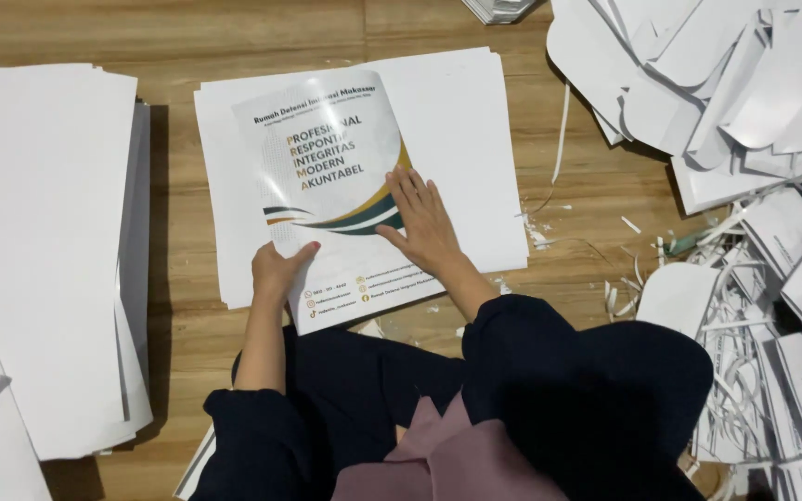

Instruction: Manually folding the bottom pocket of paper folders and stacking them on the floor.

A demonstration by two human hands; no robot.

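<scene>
Head view: left hand [278, 271] and right hand [424, 223] press printed sheet [331, 176].

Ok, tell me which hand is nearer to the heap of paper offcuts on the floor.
Right. The right hand lies flat on the printed sheet, on the side toward the heap of paper offcuts. The left hand grips the sheet's lower edge, farther from the heap.

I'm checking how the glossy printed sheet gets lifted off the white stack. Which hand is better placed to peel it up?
Probably the left hand: it already pinches the printed sheet at its near edge, while the right hand lies flat on top.
</scene>
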